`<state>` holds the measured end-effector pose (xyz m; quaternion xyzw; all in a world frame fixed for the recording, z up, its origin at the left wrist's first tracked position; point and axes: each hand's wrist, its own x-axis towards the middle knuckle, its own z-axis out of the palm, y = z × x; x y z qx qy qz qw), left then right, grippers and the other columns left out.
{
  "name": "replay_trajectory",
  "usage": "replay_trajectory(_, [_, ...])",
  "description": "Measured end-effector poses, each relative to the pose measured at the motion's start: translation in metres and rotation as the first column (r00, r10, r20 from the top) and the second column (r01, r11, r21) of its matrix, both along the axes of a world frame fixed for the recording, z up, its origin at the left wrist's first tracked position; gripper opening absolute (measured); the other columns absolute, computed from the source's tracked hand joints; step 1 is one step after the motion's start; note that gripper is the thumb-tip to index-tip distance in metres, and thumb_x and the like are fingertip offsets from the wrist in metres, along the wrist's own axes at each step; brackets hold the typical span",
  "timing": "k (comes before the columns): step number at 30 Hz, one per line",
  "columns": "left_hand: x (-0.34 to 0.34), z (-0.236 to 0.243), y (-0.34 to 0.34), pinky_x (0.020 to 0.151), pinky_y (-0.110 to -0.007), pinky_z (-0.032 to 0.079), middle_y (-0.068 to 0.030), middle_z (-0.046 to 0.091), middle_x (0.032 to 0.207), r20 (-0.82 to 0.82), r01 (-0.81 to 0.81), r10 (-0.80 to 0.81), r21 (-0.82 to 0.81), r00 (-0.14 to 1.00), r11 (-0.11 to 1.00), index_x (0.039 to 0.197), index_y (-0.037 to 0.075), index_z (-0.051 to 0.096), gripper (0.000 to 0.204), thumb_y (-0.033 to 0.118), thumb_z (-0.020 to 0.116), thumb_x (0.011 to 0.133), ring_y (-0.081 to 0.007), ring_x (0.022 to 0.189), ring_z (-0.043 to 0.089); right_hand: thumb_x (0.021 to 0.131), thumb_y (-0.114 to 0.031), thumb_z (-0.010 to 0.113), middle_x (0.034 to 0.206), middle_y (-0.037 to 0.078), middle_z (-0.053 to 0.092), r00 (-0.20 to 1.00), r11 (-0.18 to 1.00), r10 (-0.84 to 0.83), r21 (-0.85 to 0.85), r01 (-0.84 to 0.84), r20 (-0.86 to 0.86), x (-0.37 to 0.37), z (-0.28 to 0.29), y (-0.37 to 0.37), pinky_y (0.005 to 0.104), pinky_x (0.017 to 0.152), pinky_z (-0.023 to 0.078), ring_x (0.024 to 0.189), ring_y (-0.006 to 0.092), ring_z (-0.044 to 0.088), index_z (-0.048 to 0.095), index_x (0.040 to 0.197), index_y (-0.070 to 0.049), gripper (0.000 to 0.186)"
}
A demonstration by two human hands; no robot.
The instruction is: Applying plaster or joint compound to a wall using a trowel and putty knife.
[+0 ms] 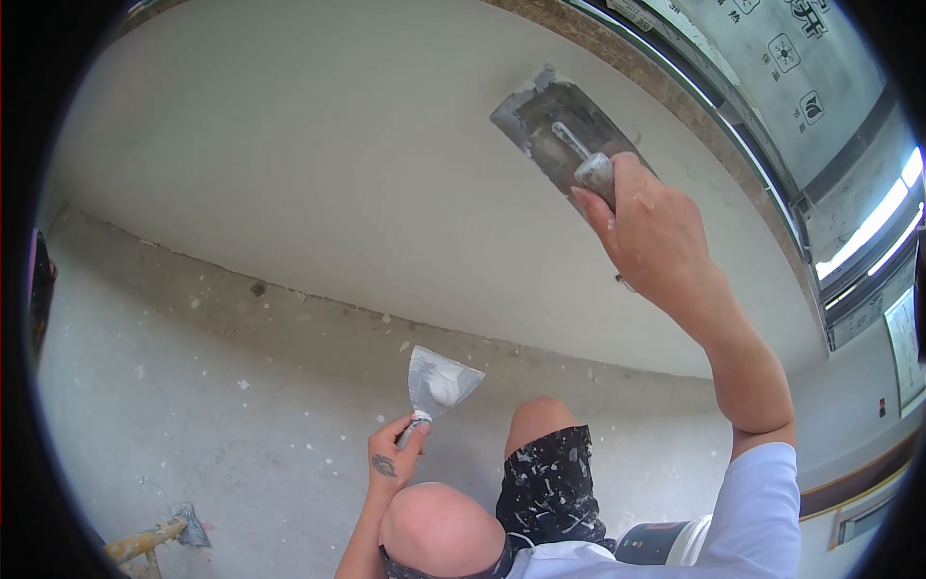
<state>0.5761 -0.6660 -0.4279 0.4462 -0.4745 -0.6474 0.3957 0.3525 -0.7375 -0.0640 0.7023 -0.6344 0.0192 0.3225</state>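
Two tools in two bare hands: trowel [555, 145] in the right hand [661, 227], scraper [424, 386] in the left hand [395, 452]. Right hand closed around the trowel's handle, thumb in sight, most fingers hidden behind the hand. Trowel held flat along the pale wall [289, 145], high up, near the brown ledge [644, 69]; blade smeared greyish white, near end covered by the hand. Hard to tell whether pressed to the wall or just off it. Left hand wrapped around the scraper's handle, well below the trowel; handle partly lost inside the fingers. Scraper held above the speckled floor [241, 415], blade pointing away, with a white lump of putty [446, 384] hiding much of its middle. Dark mark on the left wrist, too small to make out. Beside the white sleeve [762, 492], dark bucket [644, 543] with a pale rim, partly covered by clothing; coloured print on its side, too small to read. Spattered black shorts [545, 478] between the arms. At lower left, yellowish pole [145, 542], cut off by the dark lens rim. At the left edge, dark object [41, 289], kind unclear. At upper right, window film [825, 82] printed with large dark characters, tilted and partly cropped, plus square icons, one snowflake-like, one leaf-like, with small characters beside them. Farther down the right rim, pale sheet [905, 347], markings too faint to read.
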Motion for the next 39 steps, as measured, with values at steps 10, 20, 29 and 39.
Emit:
replay_trajectory(10, [-0.001, -0.003, 0.001, 0.056, -0.024, 0.047, -0.0035, 0.068, 0.079, -0.089, 0.045, -0.040, 0.059, 0.995, 0.997, 0.108, -0.003, 0.071, 0.027, 0.019, 0.068, 0.092, -0.0077, 0.061, 0.058, 0.098, -0.034, 0.058, 0.074, 0.015, 0.067, 0.995, 0.999, 0.005, -0.051, -0.011, -0.103, 0.029, 0.014, -0.045, 0.0376, 0.057, 0.055, 0.065, 0.0296, 0.069, 0.052, 0.092, 0.002, 0.037])
replay_trajectory(20, [-0.005, -0.017, -0.006, 0.054, -0.024, 0.047, -0.0037, 0.068, 0.079, -0.149, 0.068, -0.049, 0.124, 0.988, 0.990, 0.107, -0.002, 0.071, 0.025, 0.018, 0.066, 0.093, -0.0072, 0.060, 0.058, 0.098, -0.034, 0.057, 0.076, 0.016, 0.068, 0.997, 0.996, 0.017, -0.085, -0.023, -0.071, 0.040, 0.007, -0.085, 0.0389, 0.062, 0.057, 0.070, 0.0306, 0.070, 0.052, 0.095, 0.002, 0.036])
replay_trajectory(29, [-0.003, -0.024, -0.009, 0.052, -0.023, 0.046, -0.0042, 0.069, 0.082, -0.264, 0.100, -0.038, 0.226, 0.964, 0.969, 0.108, -0.002, 0.070, 0.025, 0.018, 0.066, 0.093, -0.0070, 0.059, 0.057, 0.098, -0.030, 0.056, 0.080, 0.023, 0.066, 0.979, 0.979, -0.199, -0.054, 0.196, -0.043, -0.092, 0.004, 0.008, 0.0506, 0.062, 0.049, 0.072, 0.0434, 0.064, 0.047, 0.111, -0.001, 0.033])
replay_trajectory(39, [0.002, -0.026, -0.004, 0.053, -0.023, 0.048, -0.0055, 0.069, 0.083, -0.352, 0.067, 0.032, 0.265, 0.935, 0.962, 0.113, -0.002, 0.069, 0.028, 0.019, 0.066, 0.094, -0.0076, 0.059, 0.058, 0.095, -0.031, 0.062, 0.075, 0.018, 0.068, 0.990, 0.990, 0.129, 0.062, -0.126, -0.051, 0.098, -0.003, -0.065, 0.0436, 0.059, 0.053, 0.065, 0.0370, 0.066, 0.052, 0.094, 0.001, 0.034])
